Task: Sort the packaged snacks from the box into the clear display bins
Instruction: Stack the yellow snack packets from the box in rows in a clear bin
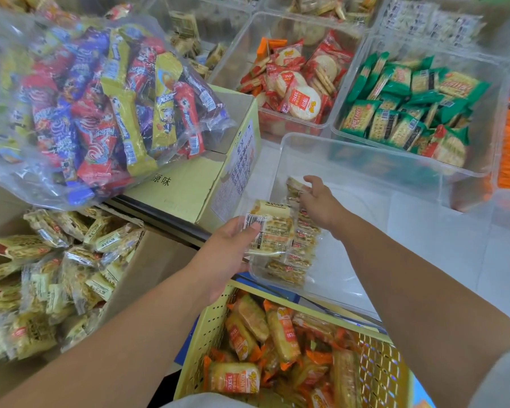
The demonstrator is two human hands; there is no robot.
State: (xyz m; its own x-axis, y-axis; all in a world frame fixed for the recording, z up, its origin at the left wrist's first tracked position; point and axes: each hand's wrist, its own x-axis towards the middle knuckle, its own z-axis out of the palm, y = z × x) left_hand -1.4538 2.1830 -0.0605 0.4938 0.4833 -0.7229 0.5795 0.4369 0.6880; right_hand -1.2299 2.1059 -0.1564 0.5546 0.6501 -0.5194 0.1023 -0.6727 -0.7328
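One snack packet (270, 231) pinched between left hand (227, 251) thumb and fingers (242, 265).

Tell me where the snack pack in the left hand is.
Head view, centre: the snack pack sits in the left hand at the near-left wall of the clear bin, over the row of matching packs, left of the right hand.

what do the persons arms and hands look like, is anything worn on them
Bare hands, no gloves: the left hand and the right hand show no ring, watch or bracelet, and the fingers are uncovered. Both forearms are bare as well. A light grey sleeve shows on the right arm at the lower right corner.
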